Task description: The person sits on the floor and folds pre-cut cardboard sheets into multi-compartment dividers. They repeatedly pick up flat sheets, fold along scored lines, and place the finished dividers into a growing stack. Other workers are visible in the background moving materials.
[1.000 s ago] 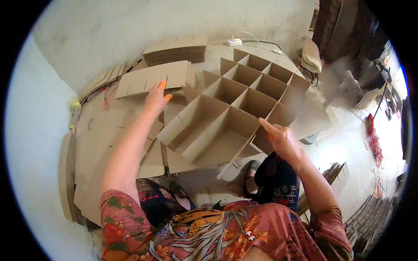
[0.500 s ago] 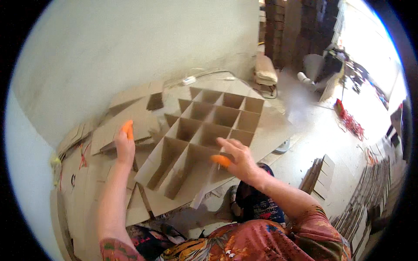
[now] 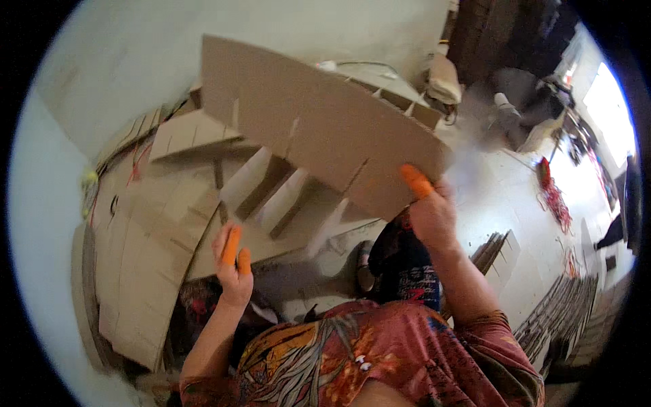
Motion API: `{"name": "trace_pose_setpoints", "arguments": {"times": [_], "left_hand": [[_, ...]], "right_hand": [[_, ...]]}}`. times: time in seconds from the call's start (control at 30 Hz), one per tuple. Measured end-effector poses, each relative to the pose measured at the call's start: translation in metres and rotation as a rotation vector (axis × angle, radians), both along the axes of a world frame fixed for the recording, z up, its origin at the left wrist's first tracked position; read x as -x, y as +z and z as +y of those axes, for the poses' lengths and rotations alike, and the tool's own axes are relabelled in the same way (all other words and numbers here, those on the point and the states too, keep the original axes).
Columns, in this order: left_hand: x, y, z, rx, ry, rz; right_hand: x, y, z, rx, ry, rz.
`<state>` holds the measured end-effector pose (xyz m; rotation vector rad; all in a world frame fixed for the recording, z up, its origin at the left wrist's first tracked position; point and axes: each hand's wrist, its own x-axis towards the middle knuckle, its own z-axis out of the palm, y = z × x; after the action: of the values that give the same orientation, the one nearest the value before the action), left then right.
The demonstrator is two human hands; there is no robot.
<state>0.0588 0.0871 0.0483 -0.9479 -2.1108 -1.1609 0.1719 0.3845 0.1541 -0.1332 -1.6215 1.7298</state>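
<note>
A long brown slotted cardboard divider strip (image 3: 312, 122) is raised slantwise over the table. My right hand (image 3: 434, 214) grips its lower right end, an orange finger cover showing on the thumb. Behind the strip stands a cardboard divider grid (image 3: 261, 186), its cells mostly hidden. My left hand (image 3: 234, 268) is apart from the strip, near the table's front edge and left of the grid's near end. It is open and holds nothing, with orange covers on two of its digits.
Flat slotted cardboard pieces (image 3: 149, 258) cover the table's left part, with more (image 3: 193, 132) piled by the wall. On the floor to the right lie bundled cardboard strips (image 3: 559, 315) and red cords (image 3: 555, 197). A rolled beige bundle (image 3: 444, 80) stands at the back.
A slotted strip is now in my right hand, held up over the grid, where that hand was at the grid's right side before. My left hand has come back from the piled cardboard toward me.
</note>
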Motion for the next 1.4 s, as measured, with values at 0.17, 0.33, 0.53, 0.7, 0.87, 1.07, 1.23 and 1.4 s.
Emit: {"name": "trace_pose_setpoints", "arguments": {"times": [0.17,0.33,0.53,0.7,0.87,1.07,1.23,1.4], "left_hand": [[-0.002,-0.079,-0.034,-0.157,0.162,-0.522],[0.005,-0.074,-0.025,-0.058,0.139,-0.359],[0.011,-0.081,-0.023,-0.124,0.15,-0.544],[0.012,-0.075,-0.023,-0.105,0.128,-0.524],[0.014,-0.083,-0.026,-0.119,0.147,-0.507],[0.016,-0.078,-0.023,-0.096,0.127,-0.549],[0.021,-0.078,-0.02,-0.071,0.146,-0.384],[0.02,-0.076,-0.018,-0.041,0.113,-0.458]], "right_hand": [[-0.002,-0.008,-0.007,-0.198,-0.056,0.004],[-0.002,-0.036,-0.012,-0.322,0.01,-0.187],[0.003,-0.07,-0.02,-0.294,0.01,-0.237],[0.007,-0.114,-0.012,-0.309,0.024,-0.265],[0.009,-0.103,-0.021,-0.304,0.029,-0.3],[0.006,-0.125,-0.009,-0.564,0.06,-0.507],[0.007,-0.071,-0.021,-0.885,-0.082,-0.158],[0.003,-0.06,-0.013,-1.232,0.1,-0.408]]}}
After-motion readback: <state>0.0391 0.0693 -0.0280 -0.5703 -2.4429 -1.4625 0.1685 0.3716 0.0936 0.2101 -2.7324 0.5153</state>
